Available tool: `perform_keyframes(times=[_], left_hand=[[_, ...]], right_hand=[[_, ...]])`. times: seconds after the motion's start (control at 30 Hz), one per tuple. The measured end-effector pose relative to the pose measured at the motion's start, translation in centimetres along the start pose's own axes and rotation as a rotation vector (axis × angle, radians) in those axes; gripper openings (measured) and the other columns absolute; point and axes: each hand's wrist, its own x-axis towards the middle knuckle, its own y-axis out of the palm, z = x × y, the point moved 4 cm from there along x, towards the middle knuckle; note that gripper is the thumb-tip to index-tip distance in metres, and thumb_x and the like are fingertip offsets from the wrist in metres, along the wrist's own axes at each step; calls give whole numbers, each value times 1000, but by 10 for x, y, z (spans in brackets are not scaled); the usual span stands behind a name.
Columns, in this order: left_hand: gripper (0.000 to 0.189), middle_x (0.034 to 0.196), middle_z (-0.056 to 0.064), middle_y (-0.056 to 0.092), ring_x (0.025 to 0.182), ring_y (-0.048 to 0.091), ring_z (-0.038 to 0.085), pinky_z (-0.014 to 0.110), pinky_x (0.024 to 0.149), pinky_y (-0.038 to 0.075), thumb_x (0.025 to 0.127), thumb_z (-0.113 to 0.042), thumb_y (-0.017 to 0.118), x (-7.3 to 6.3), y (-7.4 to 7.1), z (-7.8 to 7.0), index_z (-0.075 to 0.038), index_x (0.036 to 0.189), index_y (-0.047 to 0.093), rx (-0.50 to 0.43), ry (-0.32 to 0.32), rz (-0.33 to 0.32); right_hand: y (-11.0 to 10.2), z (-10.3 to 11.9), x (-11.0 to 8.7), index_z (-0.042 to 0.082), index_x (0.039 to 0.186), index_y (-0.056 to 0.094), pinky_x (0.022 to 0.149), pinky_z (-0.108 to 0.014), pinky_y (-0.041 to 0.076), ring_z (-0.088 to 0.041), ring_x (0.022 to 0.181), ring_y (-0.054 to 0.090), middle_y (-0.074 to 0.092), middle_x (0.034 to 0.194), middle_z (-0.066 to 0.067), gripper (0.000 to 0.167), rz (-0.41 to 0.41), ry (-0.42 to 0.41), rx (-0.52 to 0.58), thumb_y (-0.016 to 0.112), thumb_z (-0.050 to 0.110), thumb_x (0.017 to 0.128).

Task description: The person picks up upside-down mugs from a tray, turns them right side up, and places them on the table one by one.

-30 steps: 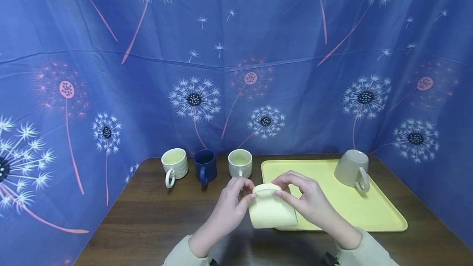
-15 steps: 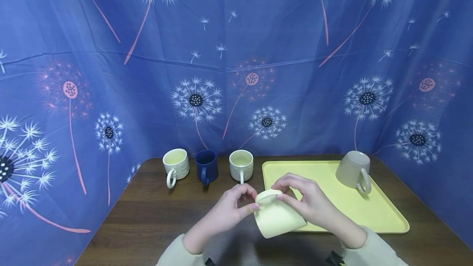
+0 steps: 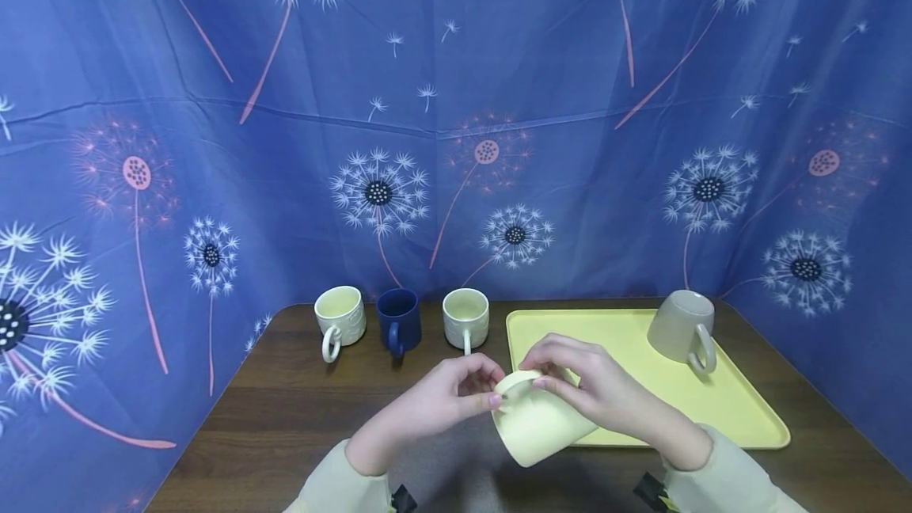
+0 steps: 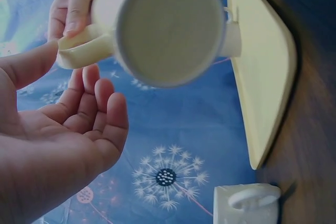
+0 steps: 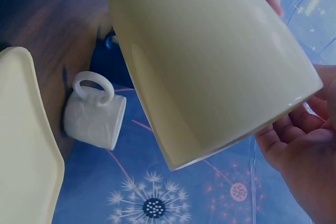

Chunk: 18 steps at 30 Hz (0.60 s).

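Observation:
A pale yellow mug [image 3: 545,427] is held in the air on its side, tilted, its handle [image 4: 86,50] turned upward. My right hand [image 3: 594,378] pinches the handle from the right with thumb and finger. From the other side, my left hand [image 3: 442,398] holds the handle with its thumb and forefinger. The left wrist view looks straight at the mug's round base, with the remaining left fingers [image 4: 116,114] bent below the handle. Most of the mug's outer wall fills the right wrist view; its inside is hidden.
Behind the mug lies a yellow tray [image 3: 720,426], bearing a grey mug [image 3: 675,329] turned upside down. Along the back of the wooden table [image 3: 285,418] stand a white mug [image 3: 345,324], a navy mug [image 3: 408,331] and another white mug [image 3: 466,323], all upright.
The yellow mug has tipped and shifted slightly right and down, its base end now lower. My left hand has followed with its thumb on the handle; my right hand keeps its hold.

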Motion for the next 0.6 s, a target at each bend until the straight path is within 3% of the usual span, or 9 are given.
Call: perform_keyframes(times=[0.1,0.33,0.47,0.6], left_hand=[[20,95,6,62,85,56,7,22,78,47,90,-12,63,1,0,-4,-1,107,61,-30,11,30],[19,92,4,62,86,57,7,21,76,47,91,-13,60,5,0,-10,-1,106,62,-114,-68,72],[19,90,4,64,84,58,6,21,76,48,90,-13,61,6,2,-10,1,103,63,-139,-82,90],[20,86,1,63,79,57,5,21,75,47,90,-13,61,8,5,-10,4,102,63,-193,-102,150]], right_hand=[[0,1,1,16,103,64,73,-17,48,-5,84,58,63,98,6,28,30,-17,9,68,-1,81],[0,5,4,15,106,64,78,-17,47,-7,89,60,63,101,5,29,73,-75,25,67,-2,82],[-1,6,6,14,105,64,78,-17,48,-7,90,60,63,101,4,29,88,-109,24,67,-2,82],[0,6,6,15,105,64,79,-16,47,-7,91,60,63,101,4,28,109,-114,24,67,0,82]])
